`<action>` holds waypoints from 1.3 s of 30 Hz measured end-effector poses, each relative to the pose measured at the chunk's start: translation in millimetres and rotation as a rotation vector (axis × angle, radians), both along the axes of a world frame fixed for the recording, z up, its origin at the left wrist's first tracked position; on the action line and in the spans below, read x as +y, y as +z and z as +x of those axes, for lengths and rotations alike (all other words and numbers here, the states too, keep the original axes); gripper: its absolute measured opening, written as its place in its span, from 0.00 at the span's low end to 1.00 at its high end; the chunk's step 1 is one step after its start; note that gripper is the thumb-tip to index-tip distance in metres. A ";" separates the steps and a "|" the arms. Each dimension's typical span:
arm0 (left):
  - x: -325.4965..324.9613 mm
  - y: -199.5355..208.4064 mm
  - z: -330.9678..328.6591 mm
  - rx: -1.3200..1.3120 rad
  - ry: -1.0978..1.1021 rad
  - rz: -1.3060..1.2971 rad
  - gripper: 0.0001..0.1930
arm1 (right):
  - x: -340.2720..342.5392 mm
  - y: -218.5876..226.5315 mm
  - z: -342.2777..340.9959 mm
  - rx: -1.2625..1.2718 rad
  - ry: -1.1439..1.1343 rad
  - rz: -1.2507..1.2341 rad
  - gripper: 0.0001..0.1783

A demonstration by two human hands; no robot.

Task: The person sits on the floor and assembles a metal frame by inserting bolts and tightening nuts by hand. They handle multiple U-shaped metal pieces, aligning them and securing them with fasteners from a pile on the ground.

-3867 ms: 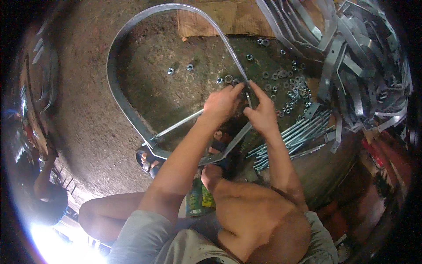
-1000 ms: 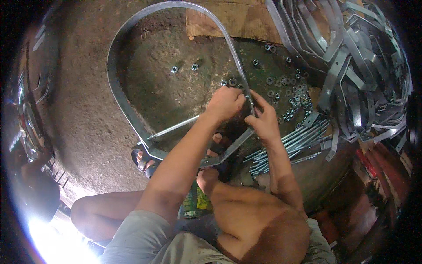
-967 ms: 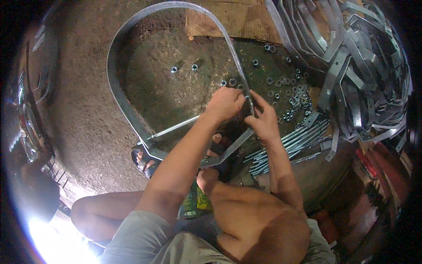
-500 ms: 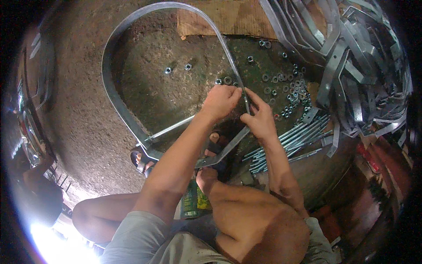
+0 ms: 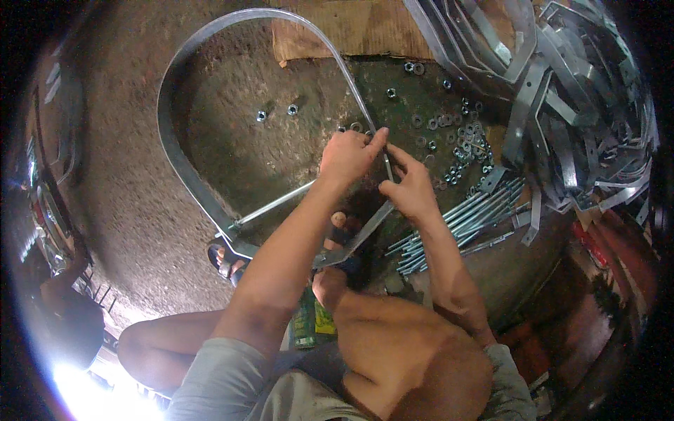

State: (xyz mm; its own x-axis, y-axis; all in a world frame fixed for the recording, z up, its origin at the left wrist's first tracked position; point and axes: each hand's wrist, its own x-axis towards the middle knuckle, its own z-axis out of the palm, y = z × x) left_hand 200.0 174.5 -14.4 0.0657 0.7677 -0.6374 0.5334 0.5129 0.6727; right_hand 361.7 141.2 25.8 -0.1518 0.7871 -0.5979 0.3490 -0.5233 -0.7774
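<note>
A large grey metal band (image 5: 173, 144) bent into a loop stands around the ground before me, its lower side angled near my feet. A threaded rod (image 5: 275, 203) crosses the loop from the band's lower left and passes out of sight under my left wrist. My left hand (image 5: 349, 156) is closed at the right side of the band, its finger ends against the strip; whether it also holds the rod's end is hidden. Just outside the same side, my right hand (image 5: 411, 184) pinches the band between thumb and fingers.
Loose nuts (image 5: 292, 110) lie inside the loop. Several washers (image 5: 445, 121) and nuts are scattered at right, above a bundle of threaded rods (image 5: 456, 224). Bent metal brackets (image 5: 562, 98) are heaped far right. Cardboard (image 5: 351, 31) lies at the back; a green can (image 5: 304, 323) stands by my leg.
Both hands keep their places on the band. My left index finger now reaches across the strip's edge a little more. The whole view has shifted slightly.
</note>
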 end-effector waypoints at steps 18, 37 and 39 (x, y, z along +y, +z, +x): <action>2.8 2.4 -2.6 -0.044 -0.034 -0.170 0.36 | 18.6 18.6 -2.8 0.053 0.036 -0.127 0.43; -0.9 0.8 -3.9 -0.048 -0.016 -0.024 0.35 | 22.6 13.0 1.1 -0.023 0.156 -0.046 0.42; 2.5 7.2 -5.0 -0.073 -0.033 -0.034 0.35 | 19.8 8.3 6.3 -0.047 0.163 -0.032 0.41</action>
